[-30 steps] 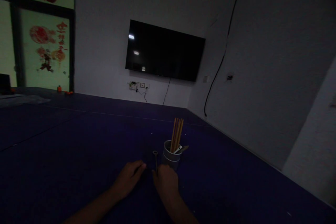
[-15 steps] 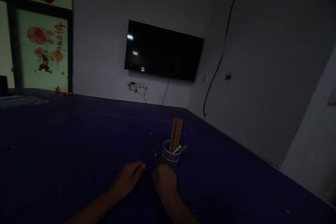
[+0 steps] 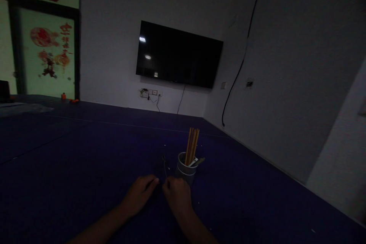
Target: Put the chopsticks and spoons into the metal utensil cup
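My right hand (image 3: pixel 177 197) is closed on the handle of a thin metal spoon (image 3: pixel 164 164), whose bowl points up and away just left of a grey cup (image 3: pixel 185 172). The cup stands on the dark blue surface (image 3: pixel 85 160) and holds several wooden chopsticks (image 3: pixel 192 146) and other utensils. My left hand (image 3: pixel 139 195) rests palm down on the surface beside the right hand, fingers loosely curled, holding nothing that I can see.
A black television (image 3: pixel 178 55) hangs on the white wall ahead, with sockets and cables below it. A window with red paper decorations (image 3: pixel 48 51) is at the far left. A white wall runs along the right edge of the surface.
The spoon in my right hand has tilted and shifted slightly left, away from the cup. My left hand has stayed in place.
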A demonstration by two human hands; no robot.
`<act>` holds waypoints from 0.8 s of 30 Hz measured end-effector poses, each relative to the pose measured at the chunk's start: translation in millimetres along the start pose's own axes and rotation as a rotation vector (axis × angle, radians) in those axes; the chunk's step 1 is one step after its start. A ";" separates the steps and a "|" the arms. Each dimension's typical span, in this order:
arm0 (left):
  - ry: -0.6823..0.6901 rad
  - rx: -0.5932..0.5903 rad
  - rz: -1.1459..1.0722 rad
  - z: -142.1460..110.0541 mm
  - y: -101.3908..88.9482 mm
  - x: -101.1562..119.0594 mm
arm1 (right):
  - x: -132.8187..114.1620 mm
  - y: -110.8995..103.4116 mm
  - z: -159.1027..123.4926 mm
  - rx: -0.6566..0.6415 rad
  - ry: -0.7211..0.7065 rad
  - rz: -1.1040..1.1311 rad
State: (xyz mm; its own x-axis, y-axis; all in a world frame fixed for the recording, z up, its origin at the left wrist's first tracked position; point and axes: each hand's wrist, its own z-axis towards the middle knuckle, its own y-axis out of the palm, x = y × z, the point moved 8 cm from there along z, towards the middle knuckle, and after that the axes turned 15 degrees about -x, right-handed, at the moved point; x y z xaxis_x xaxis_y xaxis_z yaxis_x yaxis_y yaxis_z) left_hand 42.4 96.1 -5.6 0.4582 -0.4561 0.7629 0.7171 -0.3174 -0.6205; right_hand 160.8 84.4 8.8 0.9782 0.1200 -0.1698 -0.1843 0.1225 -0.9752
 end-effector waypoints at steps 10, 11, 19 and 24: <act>0.037 0.122 -0.113 -6.8 -12.6 3.3 | -33.6 -11.3 -14.1 0.034 -0.379 0.218; 0.039 0.130 -0.123 -6.8 -13.7 2.8 | -33.9 -11.5 -14.0 0.028 -0.382 0.234; -0.037 0.243 -0.326 -9.1 -27.3 -7.3 | -38.4 -12.1 -18.0 0.051 -0.477 0.369; -0.075 0.313 -0.539 -9.3 -31.8 -19.2 | -54.4 -13.2 -29.8 -0.006 -0.637 0.358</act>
State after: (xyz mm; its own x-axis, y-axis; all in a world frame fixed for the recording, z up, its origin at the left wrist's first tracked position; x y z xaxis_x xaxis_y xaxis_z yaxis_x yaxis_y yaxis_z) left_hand 5.9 107.3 -2.2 0.0163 -0.2368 0.9714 0.9722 -0.2233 -0.0707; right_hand 113.0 46.8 26.7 0.6123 0.7015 -0.3647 -0.4800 -0.0367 -0.8765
